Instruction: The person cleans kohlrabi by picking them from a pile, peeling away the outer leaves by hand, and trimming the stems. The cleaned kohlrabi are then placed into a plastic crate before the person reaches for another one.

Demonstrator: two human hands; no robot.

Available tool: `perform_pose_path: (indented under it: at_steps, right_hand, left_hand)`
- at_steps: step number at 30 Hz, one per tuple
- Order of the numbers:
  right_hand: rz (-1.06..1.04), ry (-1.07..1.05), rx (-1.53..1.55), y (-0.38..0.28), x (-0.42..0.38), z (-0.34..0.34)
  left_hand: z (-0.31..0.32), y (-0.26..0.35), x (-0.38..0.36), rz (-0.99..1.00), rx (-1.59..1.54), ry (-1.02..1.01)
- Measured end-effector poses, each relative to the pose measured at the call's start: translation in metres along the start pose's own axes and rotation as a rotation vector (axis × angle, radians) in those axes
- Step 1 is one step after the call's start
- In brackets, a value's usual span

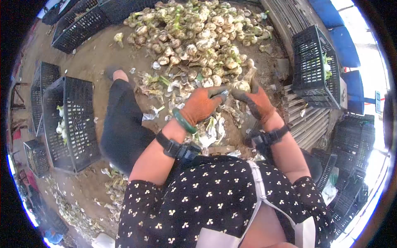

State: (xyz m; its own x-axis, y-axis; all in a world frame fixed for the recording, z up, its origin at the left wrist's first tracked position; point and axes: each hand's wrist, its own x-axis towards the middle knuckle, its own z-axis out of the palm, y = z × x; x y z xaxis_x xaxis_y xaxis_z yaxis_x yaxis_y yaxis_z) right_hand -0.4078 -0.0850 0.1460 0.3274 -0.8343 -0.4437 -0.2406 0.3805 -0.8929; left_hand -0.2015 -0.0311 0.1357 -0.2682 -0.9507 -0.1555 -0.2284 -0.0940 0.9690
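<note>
My right hand (259, 102), in an orange glove with dark fingers, is closed around a garlic bulb (241, 85) whose stalk points up and away. Just to the left, my left hand (202, 104), gloved alike, is closed with thumb and fingertips pinched together near the bulb. Something small may be between those fingertips, but I cannot make it out. Beyond both hands lies a large heap of garlic bulbs (194, 35) with dried soil and stalks on them. Below the hands, loose garlic skins (211, 130) and trimmings cover the ground.
A black crate (72, 124) with some white bulbs stands at left, with other crates (80, 31) behind. At right, another crate (316, 68) holds green-stemmed pieces beside wooden slats (308, 120). Stacked black crates (351, 144) stand lower right. My leg (122, 124) extends at left.
</note>
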Motion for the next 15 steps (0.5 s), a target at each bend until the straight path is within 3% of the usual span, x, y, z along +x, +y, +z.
perform_pose_path:
  at_steps: [1, 3, 5, 7, 9, 11, 15]
  right_hand:
    - [0.007, -0.006, 0.004, -0.008, -0.010, 0.006]
    - [-0.283, 0.199, -0.800, -0.017, -0.030, 0.012]
    - [-0.305, 0.177, -0.795, -0.029, -0.044, 0.015]
    - [-0.502, 0.109, -1.020, -0.034, -0.053, 0.019]
    - [-0.514, 0.136, -1.007, -0.027, -0.056, 0.023]
    - [-0.600, 0.199, -1.071, -0.023, -0.054, 0.027]
    - [-0.542, 0.235, -1.170, -0.016, -0.053, 0.038]
  left_hand:
    - [0.001, 0.000, 0.002, -0.010, 0.000, 0.001]
    - [0.006, 0.007, 0.001, -0.055, -0.136, -0.032]
    - [0.008, 0.020, -0.002, -0.123, -0.221, -0.052]
    - [0.008, 0.021, 0.001, 0.011, -0.081, -0.059]
    - [0.012, 0.022, 0.000, -0.076, -0.167, -0.084]
    - [0.016, 0.012, 0.005, -0.054, 0.041, -0.046]
    - [0.026, 0.013, -0.001, -0.178, 0.010, 0.105]
